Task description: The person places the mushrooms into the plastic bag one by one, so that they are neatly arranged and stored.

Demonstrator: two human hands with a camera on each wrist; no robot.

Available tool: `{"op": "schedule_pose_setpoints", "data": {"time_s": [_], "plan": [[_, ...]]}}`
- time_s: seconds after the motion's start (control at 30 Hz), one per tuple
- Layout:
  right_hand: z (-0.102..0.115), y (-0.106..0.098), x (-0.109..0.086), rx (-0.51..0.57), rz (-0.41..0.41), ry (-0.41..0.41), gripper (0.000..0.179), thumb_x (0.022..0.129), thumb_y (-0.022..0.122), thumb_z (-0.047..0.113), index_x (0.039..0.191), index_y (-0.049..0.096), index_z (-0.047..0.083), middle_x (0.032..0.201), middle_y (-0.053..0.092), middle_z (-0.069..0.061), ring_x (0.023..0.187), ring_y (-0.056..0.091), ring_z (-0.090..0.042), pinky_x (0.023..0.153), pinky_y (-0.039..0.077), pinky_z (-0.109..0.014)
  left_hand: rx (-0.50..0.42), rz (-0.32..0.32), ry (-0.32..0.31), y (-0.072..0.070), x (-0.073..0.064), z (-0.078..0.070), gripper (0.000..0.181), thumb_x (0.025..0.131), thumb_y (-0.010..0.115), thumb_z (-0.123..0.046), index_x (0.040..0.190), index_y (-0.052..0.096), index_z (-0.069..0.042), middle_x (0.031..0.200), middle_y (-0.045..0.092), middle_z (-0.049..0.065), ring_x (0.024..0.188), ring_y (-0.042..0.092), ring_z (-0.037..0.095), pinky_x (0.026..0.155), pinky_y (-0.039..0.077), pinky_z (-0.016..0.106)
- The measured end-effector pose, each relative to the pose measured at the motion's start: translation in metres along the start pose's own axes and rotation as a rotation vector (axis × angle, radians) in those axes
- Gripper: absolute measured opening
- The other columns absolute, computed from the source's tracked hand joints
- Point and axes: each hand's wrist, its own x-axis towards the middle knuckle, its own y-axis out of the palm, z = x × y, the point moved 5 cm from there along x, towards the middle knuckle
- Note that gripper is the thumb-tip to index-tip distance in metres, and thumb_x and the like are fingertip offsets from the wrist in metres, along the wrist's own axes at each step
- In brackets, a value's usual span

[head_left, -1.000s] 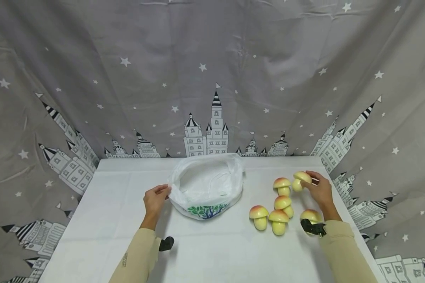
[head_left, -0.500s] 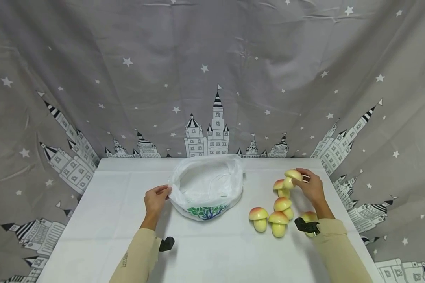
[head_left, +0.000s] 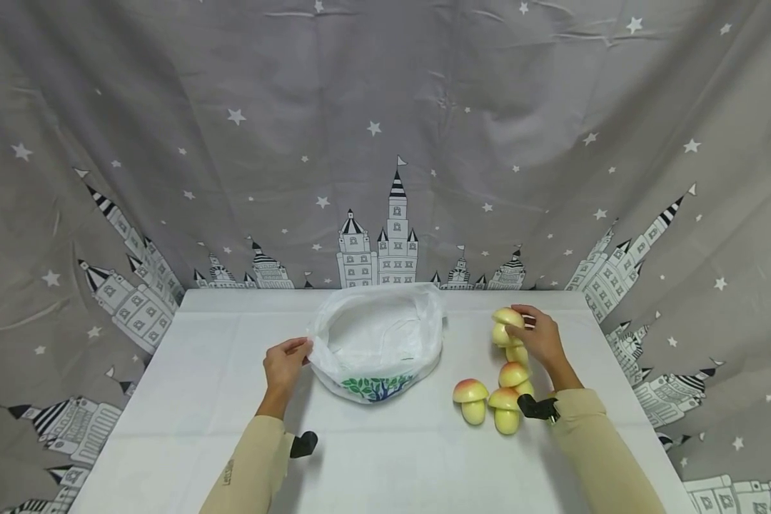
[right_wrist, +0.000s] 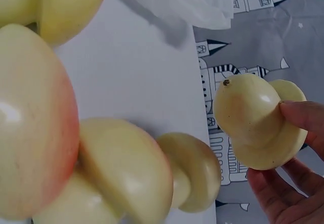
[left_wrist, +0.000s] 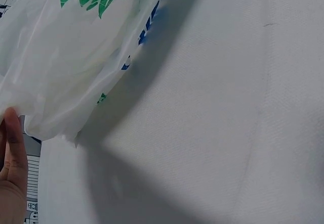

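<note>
A white plastic bag [head_left: 375, 378] with a green and blue tree print lies with its mouth spread wide. My left hand [head_left: 285, 365] pinches the bag's left rim; in the left wrist view the fingers [left_wrist: 14, 148] meet the plastic [left_wrist: 55, 82]. Right of the bag, my right hand [head_left: 540, 337] grips a yellow toy mushroom [head_left: 506, 327] by cap and stem. The right wrist view has this mushroom [right_wrist: 253, 118] held above the table, between thumb and fingers. Directly behind it in the head view, another mushroom [head_left: 517, 355] is partly hidden.
Mushrooms with reddish caps lie on the white table [head_left: 385, 471]: one [head_left: 470, 400] at the left of the group, one [head_left: 505, 410] beside it and one [head_left: 514, 375] just behind. A grey curtain [head_left: 283, 107] with castles and stars hangs at the back and sides.
My right hand has moved left with the mushroom, toward the bag, over another mushroom. The right sleeve now covers the mushroom at the far right. My left hand keeps its hold on the bag.
</note>
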Motion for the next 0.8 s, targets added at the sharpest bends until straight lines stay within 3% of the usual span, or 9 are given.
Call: {"op": "schedule_pose_setpoints", "data": {"time_s": [0.2,0.5,0.8], "plan": [[0.008,0.010,0.005,0.024,0.013,0.001,0.046,0.088,0.068,0.008,0.130,0.055,-0.004,0.129,0.054,-0.027,0.116,0.055,-0.040,0.095,0.049,-0.047,-0.002,-0.002,0.007,0.000,0.000,-0.001,0.027,0.094,0.063,-0.016,0.113,0.067,0.003,0.103,0.068,0.020,0.082,0.068,0.018,0.080,0.057,0.034],[0.016,0.030,0.008,0.025,0.041,0.000,0.045,0.087,0.069,0.010,0.129,0.056,-0.001,0.129,0.055,-0.024,0.117,0.054,-0.039,0.095,0.049,-0.047,-0.002,-0.002,-0.006,0.000,-0.001,0.001,0.027,0.094,0.062,-0.015,0.113,0.067,0.004,0.104,0.067,0.020,0.083,0.067,0.019,0.076,0.057,0.026],[0.030,0.049,0.013,0.067,0.052,0.011,0.047,0.086,0.069,0.008,0.130,0.056,0.000,0.131,0.054,-0.022,0.119,0.052,-0.036,0.099,0.046,-0.046,-0.023,-0.031,0.014,0.001,0.000,-0.001,0.025,0.091,0.064,-0.011,0.109,0.068,0.006,0.097,0.069,0.019,0.071,0.064,0.009,0.064,0.054,0.015]]}}
